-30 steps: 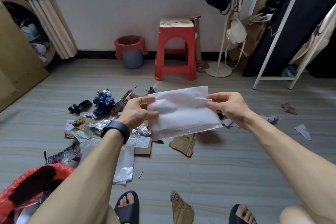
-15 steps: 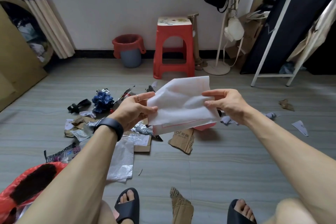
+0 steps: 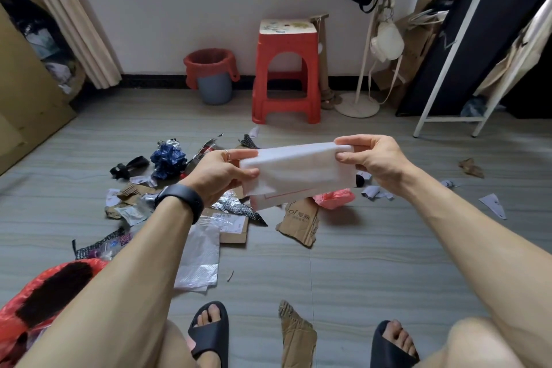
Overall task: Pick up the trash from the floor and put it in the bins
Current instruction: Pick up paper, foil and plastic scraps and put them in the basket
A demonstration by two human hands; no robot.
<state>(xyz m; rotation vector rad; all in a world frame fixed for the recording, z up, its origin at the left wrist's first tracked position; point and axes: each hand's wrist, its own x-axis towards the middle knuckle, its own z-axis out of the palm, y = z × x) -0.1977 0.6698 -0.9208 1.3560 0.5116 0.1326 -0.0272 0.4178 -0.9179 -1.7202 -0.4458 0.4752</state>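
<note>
A white foam-like sheet (image 3: 298, 172), folded over, hangs in the air between both hands. My left hand (image 3: 219, 173) pinches its left edge and my right hand (image 3: 373, 158) pinches its upper right corner. Below lies scattered trash: a clear plastic bag (image 3: 198, 257), torn cardboard (image 3: 298, 222), a blue foil wad (image 3: 167, 158), a pink plastic scrap (image 3: 334, 199) and foil wrappers (image 3: 236, 206). A bin with a red liner (image 3: 18, 317) sits at my lower left. Another grey bin with a red liner (image 3: 212, 75) stands by the far wall.
A red plastic stool (image 3: 286, 69) stands beside the far bin. A coat stand (image 3: 358, 104) and a white-framed rack (image 3: 448, 116) are at the right, large cardboard (image 3: 27, 98) at the left. Paper scraps (image 3: 493, 205) lie right. My sandalled feet (image 3: 209, 329) are at the bottom.
The sheet has been folded down on itself, from a wide flat spread to a narrower band. Both hands moved slightly closer to me, still holding it.
</note>
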